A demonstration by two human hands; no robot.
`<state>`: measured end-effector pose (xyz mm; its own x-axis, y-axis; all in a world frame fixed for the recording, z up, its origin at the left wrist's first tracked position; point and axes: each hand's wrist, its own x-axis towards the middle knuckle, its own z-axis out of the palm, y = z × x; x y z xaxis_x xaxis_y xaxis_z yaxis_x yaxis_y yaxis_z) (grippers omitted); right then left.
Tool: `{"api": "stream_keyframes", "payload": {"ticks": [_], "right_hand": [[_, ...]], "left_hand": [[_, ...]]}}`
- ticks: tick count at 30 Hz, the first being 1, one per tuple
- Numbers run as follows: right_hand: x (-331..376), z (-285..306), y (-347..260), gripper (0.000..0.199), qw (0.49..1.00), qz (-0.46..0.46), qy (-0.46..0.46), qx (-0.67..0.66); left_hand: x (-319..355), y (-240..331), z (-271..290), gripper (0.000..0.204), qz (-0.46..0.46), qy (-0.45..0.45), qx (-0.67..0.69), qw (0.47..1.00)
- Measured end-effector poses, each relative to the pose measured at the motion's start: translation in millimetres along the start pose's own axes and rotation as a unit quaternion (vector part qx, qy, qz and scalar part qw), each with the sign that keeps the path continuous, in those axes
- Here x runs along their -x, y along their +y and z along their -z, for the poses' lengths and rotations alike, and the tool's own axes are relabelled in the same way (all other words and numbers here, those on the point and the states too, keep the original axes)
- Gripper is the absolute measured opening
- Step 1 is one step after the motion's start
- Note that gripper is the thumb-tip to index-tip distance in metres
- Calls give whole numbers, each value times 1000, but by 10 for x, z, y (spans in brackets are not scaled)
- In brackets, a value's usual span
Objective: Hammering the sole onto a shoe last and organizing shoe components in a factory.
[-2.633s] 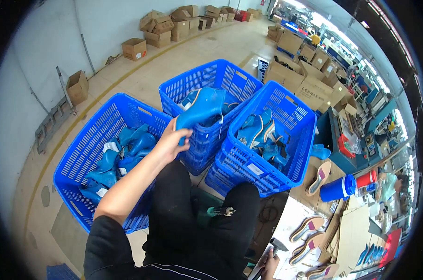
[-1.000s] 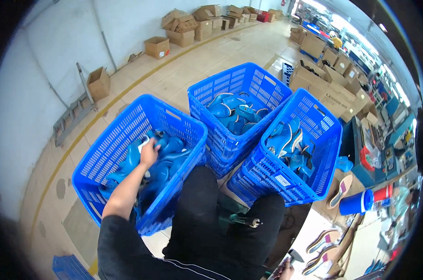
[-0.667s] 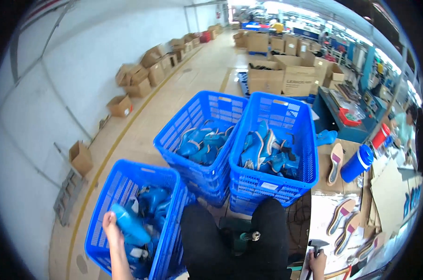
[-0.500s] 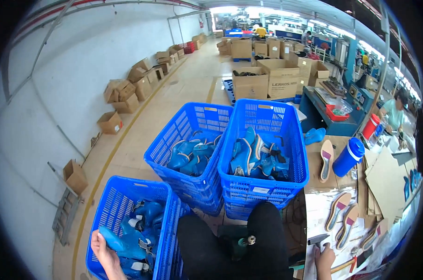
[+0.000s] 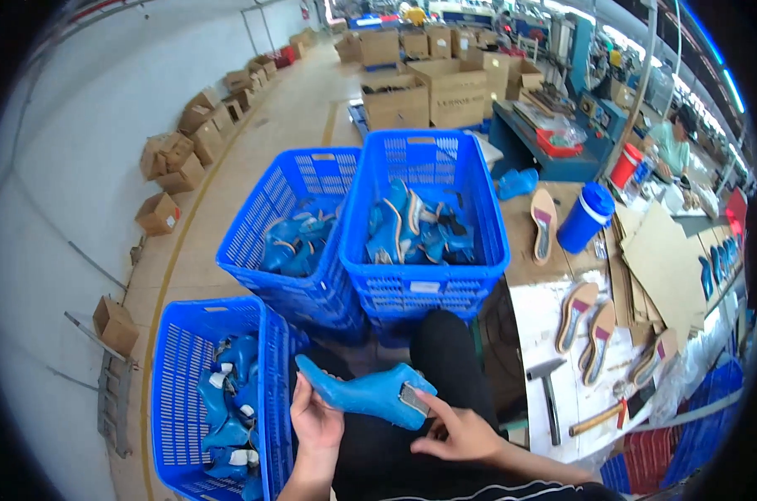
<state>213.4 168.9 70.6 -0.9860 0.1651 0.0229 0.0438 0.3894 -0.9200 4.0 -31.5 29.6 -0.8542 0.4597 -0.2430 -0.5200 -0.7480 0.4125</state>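
Observation:
My left hand (image 5: pixel 316 417) is closed around the narrow toe end of a blue shoe last (image 5: pixel 362 392), held sideways above my lap. At the last's wider end is a grey rectangular patch (image 5: pixel 413 398). My right hand (image 5: pixel 462 434) reaches that end with its index finger stretched out, the fingertip touching beside the patch; its thumb and other fingers are apart from the last. Left of my legs stands a blue crate (image 5: pixel 168 401) holding several similar blue lasts (image 5: pixel 220 409), some with white pieces. A hammer (image 5: pixel 549 401) lies on the worktable to my right.
Two stacks of blue crates, topped by a left crate (image 5: pixel 253 209) and a right crate (image 5: pixel 428 280), stand ahead with more lasts. On the worktable (image 5: pixel 524 309) are several insoles (image 5: pixel 576 317), a blue jug (image 5: pixel 585 219), cardboard sheets (image 5: pixel 666 259) and a wooden-handled tool (image 5: pixel 595 419).
My left hand has brought a blue last out of the left crate to above my lap. My right hand has left the hammer on the table and moved left to the last.

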Motion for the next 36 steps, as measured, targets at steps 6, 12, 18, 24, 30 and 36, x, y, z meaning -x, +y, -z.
{"api": "stream_keyframes", "payload": {"ticks": [6,12,18,24,30,36], "right_hand": [[164,98,277,76,999,-45,-8,5],[59,-9,355,81,998,11,33,43],[-153,30,395,69,999,23,39,-15],[-320,185,346,55,946,-141,84,-279],[-423,494,510,45,921,-224,118,-296],[-20,1181,1254,37,873,-154,422,190]], "left_hand": [[293,-233,310,31,51,75,85,992],[354,-306,381,33,46,95,142,984],[316,-286,378,35,17,86,143,986],[394,-269,-254,40,-42,91,-88,991],[349,-437,-449,44,-82,76,-214,970],[49,-468,-224,59,18,-9,-134,991]]}}
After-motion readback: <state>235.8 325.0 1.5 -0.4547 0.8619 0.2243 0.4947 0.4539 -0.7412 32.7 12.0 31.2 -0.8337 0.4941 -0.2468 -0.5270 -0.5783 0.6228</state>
